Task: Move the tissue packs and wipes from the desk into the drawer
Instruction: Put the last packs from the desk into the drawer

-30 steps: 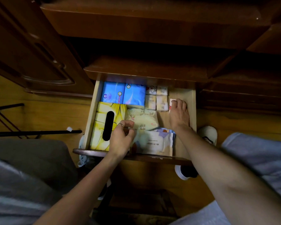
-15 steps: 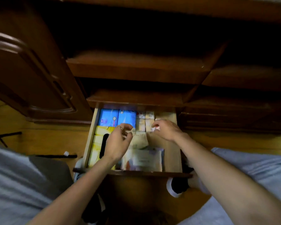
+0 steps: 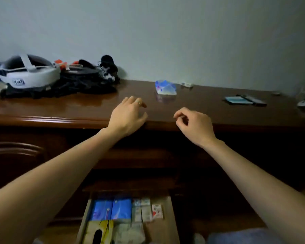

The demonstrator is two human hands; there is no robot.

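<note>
One blue-and-white tissue pack [image 3: 165,88] remains on the desk [image 3: 201,110], beyond and between my empty hands. My left hand [image 3: 128,117], fingers loosely spread, looks slightly nearer than my loosely curled right hand [image 3: 195,125].

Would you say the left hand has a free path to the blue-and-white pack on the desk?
Probably yes: the left hand is open and empty, and only bare desk lies between it and the blue-and-white pack.

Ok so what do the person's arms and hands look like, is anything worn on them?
Both forearms are bare, with no sleeves, watch or bracelet in view. The left hand wears a thin, light metal ring on one of its fingers. The right hand shows no ring or glove.
</note>
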